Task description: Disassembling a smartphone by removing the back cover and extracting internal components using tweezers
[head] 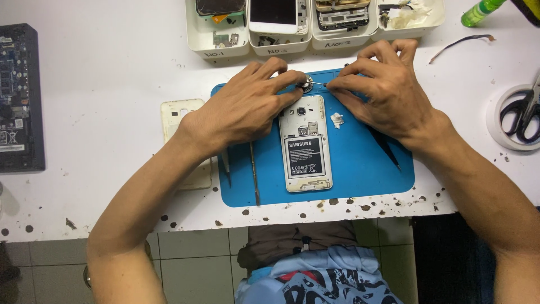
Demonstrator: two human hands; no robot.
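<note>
I see a phone [305, 143] lying with its back cover off in the middle of the blue mat [360, 169], with the battery showing. My left hand [244, 107] rests just left of the phone's top end; its fingers are curled and the fingertips pinch a small round metal part [305, 85] right above the phone. My right hand [382, 90] is on the other side of the phone's top, fingers closed together on a thin metal tool [318, 84], whose tip touches the round part. A small white scrap [337, 119] lies on the mat just right of the phone. Two thin tools [254, 174] lie on the mat to the left of the phone.

Behind the phone, at the far edge of the table [101, 73], four white trays [219, 42] stand in a row. The leftmost holds a dark screen piece and small parts, the second a white phone with a dark screen, the third a phone frame with boards, the fourth crumpled white scraps. Far right of the phone, scissors [523, 112] lie on a roll of tape.
</note>
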